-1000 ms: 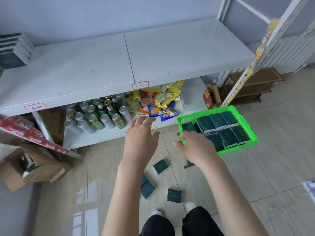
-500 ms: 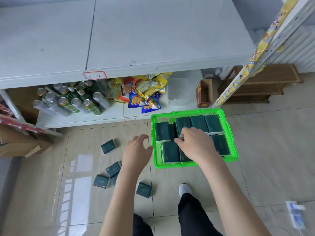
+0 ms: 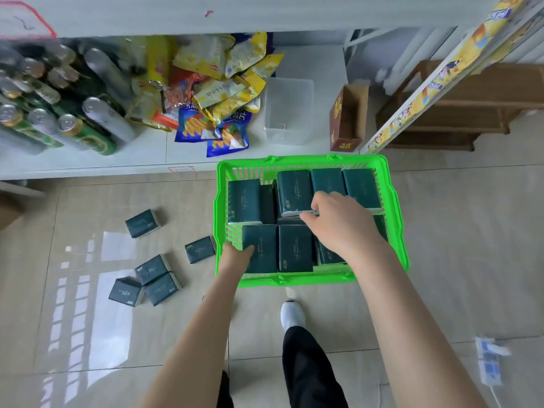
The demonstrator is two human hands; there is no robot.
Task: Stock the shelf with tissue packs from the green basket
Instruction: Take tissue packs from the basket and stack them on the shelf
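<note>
The green basket (image 3: 394, 201) stands on the tiled floor in front of the shelf and holds several dark green tissue packs (image 3: 326, 179). My left hand (image 3: 235, 259) reaches into its near left corner, thumb on top of a tissue pack (image 3: 262, 251), gripping its edge. Over the middle of the basket, my right hand (image 3: 343, 226) pinches the near end of another pack (image 3: 294, 192) between curled fingers and thumb. The white shelf's upper board (image 3: 265, 13) runs along the top of the view.
Several loose tissue packs (image 3: 153, 269) lie on the floor left of the basket. The lower shelf (image 3: 88, 160) carries cans (image 3: 73, 128), snack bags (image 3: 217, 92), a clear tub (image 3: 290, 110) and a brown carton (image 3: 348, 119). My foot (image 3: 293, 315) is just behind the basket.
The view has tilted down and moved closer to the basket. My left hand went from beside the basket into its near left corner, onto a pack. My right hand stays among the packs.
</note>
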